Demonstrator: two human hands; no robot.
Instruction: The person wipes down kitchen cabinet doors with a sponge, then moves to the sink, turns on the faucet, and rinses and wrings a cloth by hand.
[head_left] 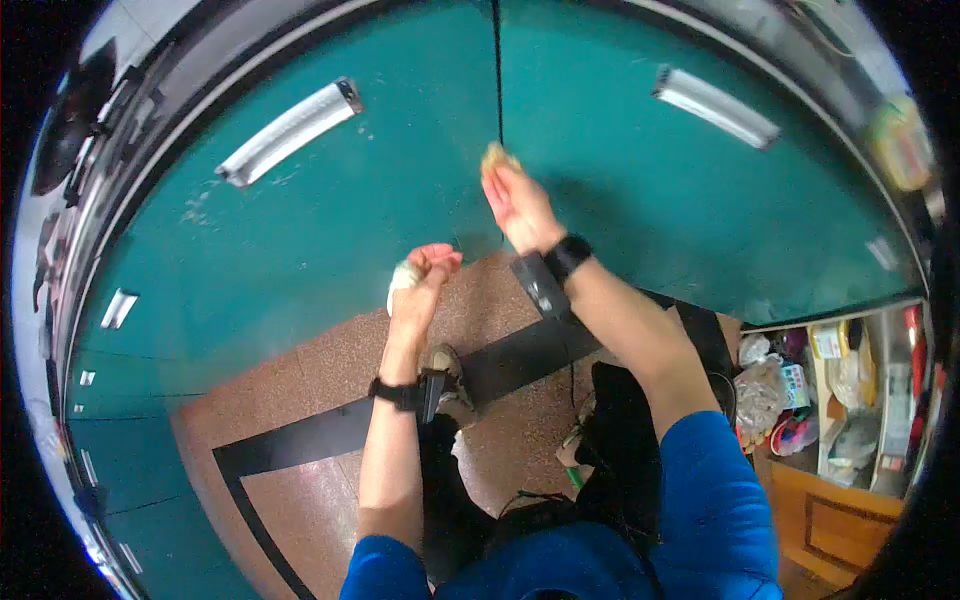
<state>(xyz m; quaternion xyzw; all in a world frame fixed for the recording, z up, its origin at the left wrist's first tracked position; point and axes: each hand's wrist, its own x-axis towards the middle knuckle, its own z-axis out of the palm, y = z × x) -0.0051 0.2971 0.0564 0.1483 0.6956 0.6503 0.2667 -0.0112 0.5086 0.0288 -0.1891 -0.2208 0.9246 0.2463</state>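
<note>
Up against two big green cabinet doors (320,225), with one dark seam (498,80) between them, I've got both hands out in front of me. Two long silver handles (290,133) up top, one per door, and neither hand is on them.

My right hand (523,208) has its fingertips pinched together on one small yellowish piece (495,158), pretty blurry, so don't ask me what it is. It's right by the seam, but I can't tell if it's touching the door. My left hand (425,275) is lower and off to the left, fingers curled and close together. One whitish bundle (402,285) sits along its outer side; can't tell if I'm actually gripping it or it's just on there.

Two black wrist straps (568,257), one per wrist, each with one dark box (540,285) on it. Two blue sleeves (715,490) too.

Below that it's speckled brown floor (310,500) with black strips (320,430) across it, and at least one shoe (446,362) of mine showing.

Over on my right there's one open compartment (890,410) crammed with stuff: a crumpled clear bag (758,390), a yellow-and-white pack (828,340), plus more bits I couldn't count.
</note>
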